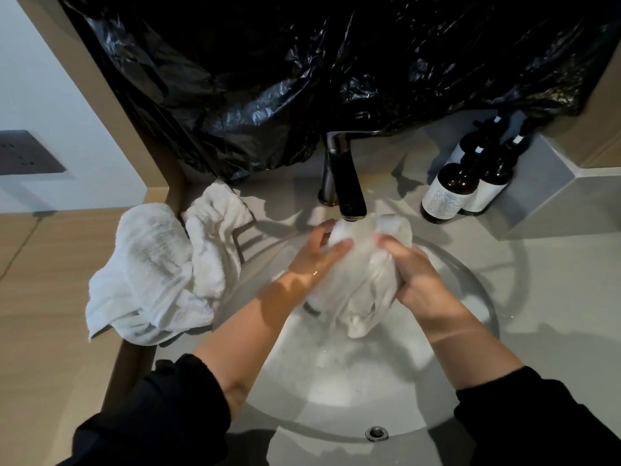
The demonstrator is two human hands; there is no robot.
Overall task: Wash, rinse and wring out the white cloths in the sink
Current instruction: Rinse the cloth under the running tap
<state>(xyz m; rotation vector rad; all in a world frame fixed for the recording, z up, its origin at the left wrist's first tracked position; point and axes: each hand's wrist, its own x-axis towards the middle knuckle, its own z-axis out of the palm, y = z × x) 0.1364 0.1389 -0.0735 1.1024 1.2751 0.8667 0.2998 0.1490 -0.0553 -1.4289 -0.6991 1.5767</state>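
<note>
Under the faucet (347, 183), over the sink (470, 284), left hand (314, 257) and right hand (415, 274) are each closing a grip on one wet white cloth (361, 277). More white cloths (158, 270) are lying heaped on the table's left edge; bottles (467, 183) are standing right.

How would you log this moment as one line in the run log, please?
phase: rinsing | left hand and right hand: gripping wet cloth under faucet | other cloths: on counter, left of sink

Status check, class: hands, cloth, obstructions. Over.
Left hand and right hand both grip wet cloth under faucet. More cloths wait on counter. Nothing obstructing.
</note>
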